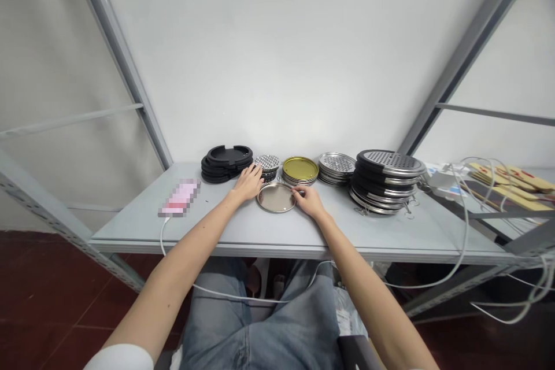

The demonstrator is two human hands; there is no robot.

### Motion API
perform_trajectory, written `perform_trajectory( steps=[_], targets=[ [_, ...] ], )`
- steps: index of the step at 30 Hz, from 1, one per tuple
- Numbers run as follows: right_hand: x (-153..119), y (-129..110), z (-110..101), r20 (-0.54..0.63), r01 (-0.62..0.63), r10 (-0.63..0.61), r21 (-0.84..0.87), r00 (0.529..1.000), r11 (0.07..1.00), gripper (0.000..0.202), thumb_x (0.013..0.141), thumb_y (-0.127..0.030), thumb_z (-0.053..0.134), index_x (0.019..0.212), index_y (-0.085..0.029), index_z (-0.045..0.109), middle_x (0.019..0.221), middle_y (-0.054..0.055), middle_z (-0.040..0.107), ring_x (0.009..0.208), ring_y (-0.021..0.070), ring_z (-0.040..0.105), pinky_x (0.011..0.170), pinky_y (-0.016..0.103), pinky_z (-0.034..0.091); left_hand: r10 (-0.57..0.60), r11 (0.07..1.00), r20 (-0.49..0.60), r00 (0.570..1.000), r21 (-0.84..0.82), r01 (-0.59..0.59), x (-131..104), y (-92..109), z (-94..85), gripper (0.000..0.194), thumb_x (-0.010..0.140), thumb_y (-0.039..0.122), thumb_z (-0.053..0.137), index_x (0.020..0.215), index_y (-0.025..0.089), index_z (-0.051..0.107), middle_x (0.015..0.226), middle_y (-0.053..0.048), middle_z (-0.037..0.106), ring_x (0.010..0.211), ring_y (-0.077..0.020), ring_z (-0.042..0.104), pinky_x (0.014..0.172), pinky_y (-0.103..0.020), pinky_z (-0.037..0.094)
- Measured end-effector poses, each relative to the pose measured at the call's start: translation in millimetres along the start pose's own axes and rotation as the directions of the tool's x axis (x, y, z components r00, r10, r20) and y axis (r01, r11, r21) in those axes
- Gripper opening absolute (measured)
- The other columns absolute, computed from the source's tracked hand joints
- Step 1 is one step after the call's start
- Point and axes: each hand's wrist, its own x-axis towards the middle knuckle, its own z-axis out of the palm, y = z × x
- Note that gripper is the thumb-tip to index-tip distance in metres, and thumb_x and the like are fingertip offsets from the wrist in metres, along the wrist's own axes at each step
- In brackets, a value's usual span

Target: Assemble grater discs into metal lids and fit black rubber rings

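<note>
Two hands: right (307, 199) pinches one silver disc (276, 198) on the desk (243, 228); left (248, 182), fingers spread, touches one perforated-disc stack (267, 163).

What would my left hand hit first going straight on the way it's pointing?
Probably the short stack of perforated discs, just past your left hand's fingers; I can't tell whether they already touch.

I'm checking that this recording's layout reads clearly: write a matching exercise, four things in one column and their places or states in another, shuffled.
1. Shiny silver metal disc
2. Gold-coloured round metal disc
3. Pile of notched black discs
4. Pink-screened phone

A. Leftmost of the stacks
B. Joined to a white cable
C. Right hand at its edge
D. Tops the middle stack

Pairs: 1-C, 2-D, 3-A, 4-B
</note>
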Motion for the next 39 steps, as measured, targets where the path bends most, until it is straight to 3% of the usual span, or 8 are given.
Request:
perform_trajectory(
  steps=[13, 27, 33, 39],
  targets=[
    [2, 5, 3, 0.0, 0.004, -0.004, 0.01, 1.0, 1.0, 0.018, 0.085, -0.024, 0.055, 0.088, -0.021, 0.072, 0.095, 0.006, 0.076, 0.088, 0.022, 0.07, 0.081, 0.033, 0.053, -0.002, 0.999, -0.053, 0.999, -0.033, 0.0, 2, 1, 5.5, 0.054, 0.099, 0.038, 0.03, 0.144, 0.01, 0.04, 0.153, -0.016, 0.038, 0.143, -0.0298, 0.03, 0.116, -0.045, 0.024],
    [1, 4, 2, 0.015, 0.013, -0.014, 0.008, 1.0, 1.0, 0.02, 0.085, -0.023, 0.054, 0.089, -0.02, 0.073, 0.093, 0.007, 0.076, 0.086, 0.0224, 0.069, 0.08, 0.033, 0.053, 0.032, 0.999, -0.117, 0.993, 0.011, -0.031, 18, -1, -13.6, 0.052, 0.098, 0.04, 0.035, 0.142, 0.012, 0.044, 0.148, -0.015, 0.045, 0.139, -0.0291, 0.036, 0.116, -0.044, 0.023],
    [1, 3, 2, 0.011, 0.013, -0.013, 0.008, 1.0, 1.0, 0.021, 0.088, -0.027, 0.053, 0.089, -0.02, 0.073, 0.094, 0.007, 0.076, 0.086, 0.0223, 0.069, 0.079, 0.032, 0.051, 0.068, 0.998, -0.152, 0.986, 0.025, -0.065, 21, 3, -20.7, 0.053, 0.099, 0.039, 0.032, 0.136, 0.006, 0.051, 0.144, -0.018, 0.049, 0.14, -0.0348, 0.03, 0.118, -0.05, 0.017],
    [1, 2, 1, 0.035, 0.006, -0.006, 0.005, 0.999, 1.0, 0.024, 0.089, -0.032, 0.051, 0.087, -0.019, 0.072, 0.089, 0.006, 0.075, 0.081, 0.0209, 0.067, 0.074, 0.029, 0.049, 0.017, 1.0, -0.166, 0.986, -0.019, -0.021, 17, 11, -23.5, 0.057, 0.098, 0.045, 0.034, 0.139, 0.009, 0.048, 0.146, -0.016, 0.047, 0.14, -0.0352, 0.03, 0.118, -0.052, 0.015]
  ],
)
